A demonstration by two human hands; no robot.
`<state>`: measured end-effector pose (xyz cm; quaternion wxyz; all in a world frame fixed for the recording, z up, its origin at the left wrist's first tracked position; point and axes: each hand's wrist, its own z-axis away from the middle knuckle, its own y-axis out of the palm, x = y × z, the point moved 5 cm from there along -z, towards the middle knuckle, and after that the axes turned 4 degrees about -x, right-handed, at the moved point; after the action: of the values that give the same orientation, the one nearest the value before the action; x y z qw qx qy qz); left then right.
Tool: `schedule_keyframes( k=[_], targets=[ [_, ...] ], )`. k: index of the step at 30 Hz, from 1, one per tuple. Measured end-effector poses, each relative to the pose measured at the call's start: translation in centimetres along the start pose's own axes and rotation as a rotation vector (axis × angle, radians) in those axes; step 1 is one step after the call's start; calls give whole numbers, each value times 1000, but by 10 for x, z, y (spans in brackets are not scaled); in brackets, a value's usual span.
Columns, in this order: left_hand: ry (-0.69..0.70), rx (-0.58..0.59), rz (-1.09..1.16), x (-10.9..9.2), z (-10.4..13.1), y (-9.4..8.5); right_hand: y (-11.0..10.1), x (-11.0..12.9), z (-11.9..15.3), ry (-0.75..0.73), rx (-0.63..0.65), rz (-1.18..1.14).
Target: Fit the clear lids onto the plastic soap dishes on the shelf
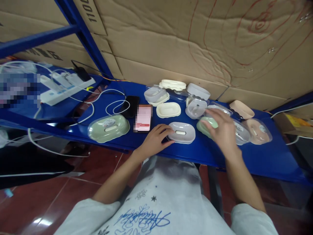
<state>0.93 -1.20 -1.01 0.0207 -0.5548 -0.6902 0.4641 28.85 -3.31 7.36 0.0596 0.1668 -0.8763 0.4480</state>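
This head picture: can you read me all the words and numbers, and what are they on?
"110": sideways on the cardboard strip; another character is cut off by the picture's edge.
Dark characters: on the left cardboard, partly hidden, too unclear to quote.
Blue looping script: on the shirt, not surely readable.
Stickers: on the green dish and peach dish, too small.
Phone screen: too blurred.
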Motion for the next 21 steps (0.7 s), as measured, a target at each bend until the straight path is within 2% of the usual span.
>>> schedule_keyframes(
  k=[2,5,9,13,21],
  targets=[
    [-51,13,17,1,0,0,12,25,26,-14,-12,-58],
    [-110,31,44,3,1,0,32,44,51,-46,-3,-175],
    [-92,44,67,5,3,2,48,51,64,-99,54,-236],
    [-56,38,76,7,5,4,58,57,73,-229,148,-207],
    [5,-28,61,11,7,5,64,59,87,-278,147,-113]
  ],
)
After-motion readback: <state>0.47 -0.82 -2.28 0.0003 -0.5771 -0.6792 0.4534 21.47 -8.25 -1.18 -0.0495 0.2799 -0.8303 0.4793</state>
